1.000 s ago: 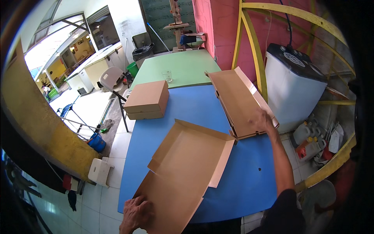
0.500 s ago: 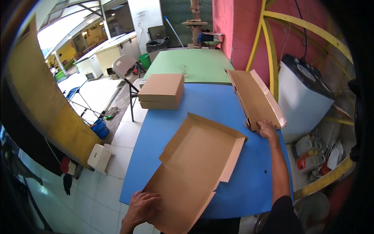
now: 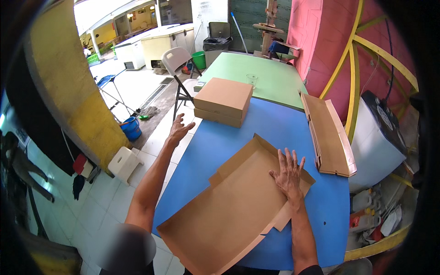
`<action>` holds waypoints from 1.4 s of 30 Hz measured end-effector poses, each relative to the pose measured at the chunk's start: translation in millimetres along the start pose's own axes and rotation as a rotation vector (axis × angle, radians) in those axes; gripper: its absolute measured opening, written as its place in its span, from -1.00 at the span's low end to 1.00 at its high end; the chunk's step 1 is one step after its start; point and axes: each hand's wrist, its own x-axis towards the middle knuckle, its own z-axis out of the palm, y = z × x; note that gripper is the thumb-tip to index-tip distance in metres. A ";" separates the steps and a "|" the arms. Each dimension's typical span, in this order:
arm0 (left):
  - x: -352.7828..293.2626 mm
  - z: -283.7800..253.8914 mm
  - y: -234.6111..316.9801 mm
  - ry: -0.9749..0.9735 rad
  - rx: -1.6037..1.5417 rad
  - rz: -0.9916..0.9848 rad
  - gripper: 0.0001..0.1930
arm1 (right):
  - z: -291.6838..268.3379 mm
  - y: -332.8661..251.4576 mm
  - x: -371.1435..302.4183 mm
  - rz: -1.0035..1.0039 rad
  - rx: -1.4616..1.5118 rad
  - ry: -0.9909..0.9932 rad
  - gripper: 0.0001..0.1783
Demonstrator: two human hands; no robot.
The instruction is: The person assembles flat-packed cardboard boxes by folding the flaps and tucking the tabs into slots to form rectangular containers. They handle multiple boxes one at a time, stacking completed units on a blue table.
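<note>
Think of the open box as the middle of a clock. A yellow pillar (image 3: 68, 82) stands far out at ten o'clock. A little white stool (image 3: 124, 164) sits near it on the floor, also at ten, with a blue bucket (image 3: 131, 129) just behind. A folding chair (image 3: 176, 62) is at eleven.

The left hand (image 3: 181, 128) is in the air at eleven o'clock. It has nothing in it, and its fingers are spread. The shut brown cardboard (image 3: 223, 101) is at twelve, near that hand. It may be one box or two in a pile; I cannot tell.

The open box (image 3: 233, 201) is brown cardboard. It lies slanted on the blue table (image 3: 275, 121), with its inside facing up and low sides along its edges. A clear glass (image 3: 252, 81) stands at twelve on the green table (image 3: 270, 66).

The right hand (image 3: 288, 176) is at two o'clock, over the right part of the open box. Its fingers are stretched out and hold nothing. I cannot tell if it touches the cardboard. Long, folded brown cardboard (image 3: 326, 135) lies at two on the right edge of the blue table. Past it, also at two, is a white washing machine (image 3: 371, 146) with a dark top.
</note>
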 end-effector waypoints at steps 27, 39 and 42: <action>106.3 102.9 -46.6 0.051 0.246 0.220 -0.14 | -1.1 5.3 8.4 0.064 0.176 0.089 -0.18; -134.8 5.3 -23.9 -0.206 0.524 -0.070 -0.04 | 9.9 12.8 0.0 -0.012 0.004 0.092 -0.15; -194.1 -20.9 -23.3 -0.202 0.525 -0.042 -0.04 | -2.3 7.6 -4.7 -0.119 -0.041 0.226 -0.45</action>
